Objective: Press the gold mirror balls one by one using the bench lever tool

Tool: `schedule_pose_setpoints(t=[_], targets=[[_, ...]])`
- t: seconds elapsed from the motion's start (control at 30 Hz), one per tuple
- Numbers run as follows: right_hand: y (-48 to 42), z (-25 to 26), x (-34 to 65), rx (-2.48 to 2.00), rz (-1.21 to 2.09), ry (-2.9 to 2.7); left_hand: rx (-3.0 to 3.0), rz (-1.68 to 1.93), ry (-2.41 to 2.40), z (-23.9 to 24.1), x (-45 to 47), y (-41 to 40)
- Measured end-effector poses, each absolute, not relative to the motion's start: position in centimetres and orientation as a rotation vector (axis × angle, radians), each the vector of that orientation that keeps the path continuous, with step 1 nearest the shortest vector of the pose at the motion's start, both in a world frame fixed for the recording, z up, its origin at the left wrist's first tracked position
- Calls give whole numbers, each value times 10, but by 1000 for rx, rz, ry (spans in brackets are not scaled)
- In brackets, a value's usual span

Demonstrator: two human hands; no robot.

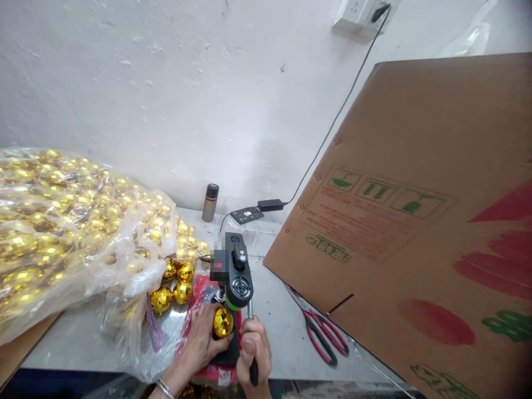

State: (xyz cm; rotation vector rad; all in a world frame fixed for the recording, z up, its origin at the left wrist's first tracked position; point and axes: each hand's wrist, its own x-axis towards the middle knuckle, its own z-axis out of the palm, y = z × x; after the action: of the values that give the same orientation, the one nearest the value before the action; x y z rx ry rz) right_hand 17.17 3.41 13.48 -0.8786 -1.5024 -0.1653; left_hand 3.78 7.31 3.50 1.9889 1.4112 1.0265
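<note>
My left hand point(203, 335) is closed around a shiny gold mirror ball point(223, 322), which sits at the foot of a small black bench drill press point(238, 266) with a green band. The drill's tip is hidden from view. My right hand point(254, 352) grips the press lever point(254, 372), a metal rod with a black end. Left of the press, several loose gold balls point(161, 300) lie beside a purple strip point(154, 327). A sheet of red plastic point(200, 288) lies under the machine's base.
A large clear bag point(83, 221) full of gold balls fills the left. On the right leans a big cardboard box point(399, 183), with red-and-black-handled scissors point(326, 335) near its lower edge. A dark-capped bottle point(210, 203) and a power adapter point(270, 205) stand near the wall.
</note>
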Motion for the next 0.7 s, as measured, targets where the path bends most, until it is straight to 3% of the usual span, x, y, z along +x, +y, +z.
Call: schedule_pose_setpoints(t=[0.2,0.33,0.6,0.7], targets=[[30,206,168,-1012,102,-1426,1979,1025,1387,39,30,72],[32,222,167,-1026,134,-1415,1981,1101,1274,42,8,35],[-3,161,185,-1177,124,-1366,1733,762,1376,-17,-62,-82],[-42,117,192,-1158,494,-1737,1647,658,1433,-47,-69,-104]])
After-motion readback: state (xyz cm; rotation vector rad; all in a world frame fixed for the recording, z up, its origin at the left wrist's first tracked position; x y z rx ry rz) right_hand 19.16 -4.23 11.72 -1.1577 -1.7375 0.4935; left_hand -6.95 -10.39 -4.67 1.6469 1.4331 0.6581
